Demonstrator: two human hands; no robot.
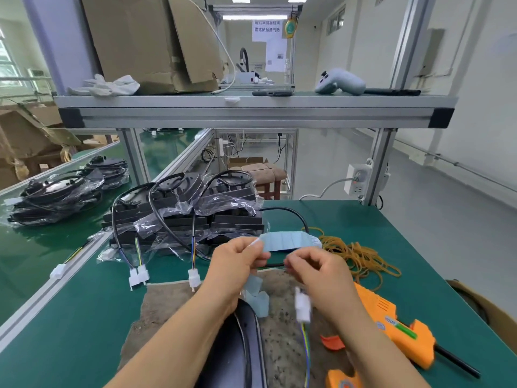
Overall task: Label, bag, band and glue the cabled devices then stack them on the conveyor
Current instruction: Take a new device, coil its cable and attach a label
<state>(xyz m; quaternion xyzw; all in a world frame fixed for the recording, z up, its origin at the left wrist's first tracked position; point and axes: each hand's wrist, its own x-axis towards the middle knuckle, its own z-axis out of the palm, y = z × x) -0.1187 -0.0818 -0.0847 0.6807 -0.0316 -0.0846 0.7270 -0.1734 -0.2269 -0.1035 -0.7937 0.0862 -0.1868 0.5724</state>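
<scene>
While the black device (235,345) lies on the brown mat (162,303) at the near edge of the table (377,228), between the person's forearms, its thin coloured wires run up to a white plug (302,306) just under the right wrist. That body looks hard, smooth and fairly weighty, so it is best taken by its edges, not by the wires or plug, which look light and easily strained. Above it, the left hand (237,261) pinches the near end of a pale blue label strip (288,240) between thumb and forefinger; the strip is thin, floppy paper that will curl and stick, so it wants a light hold at the very edge. The right hand (319,271) has its fingertips drawn together just below the strip, but blur hides whether anything sits between them. Labelling seems to be the step in hand. To the right lie a tangle of rubber bands (361,256) and an orange glue gun (391,323). Beyond the hands is a pile of bagged devices (181,217), slippery in their clear film, and further left more bagged ones (61,194) rest on the green conveyor (33,247).
</scene>
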